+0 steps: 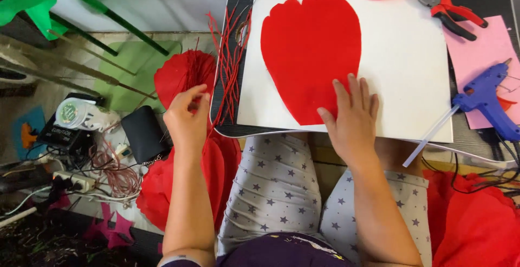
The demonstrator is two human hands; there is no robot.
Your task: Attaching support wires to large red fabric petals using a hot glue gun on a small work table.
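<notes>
The right hand (352, 118) lies flat with its fingers spread, pressing on the lower right edge of a large red petal-shaped cutout (310, 53) near the front edge of a white board (406, 56). The board rests on a dark lap tray (230, 121) across the person's knees. The petal's narrow tip points toward the board's front edge, just left of the fingertips, while its scalloped wide end lies toward the far edge.

The left hand (187, 116) hovers off the tray's left edge, thumb and fingertips pressed together in a pinch; what it pinches is too thin to make out for certain (possibly one strand). Just beside it, a bundle of thin red wires (230, 61) lies along the tray's left edge.

At the tray's right side a blue glue gun (485, 100) lies on a pink sheet (482, 56), and red-handled pliers (449, 12) lie near the far right corner. More red paper pieces (181, 72) sit below the tray on the left.
</notes>
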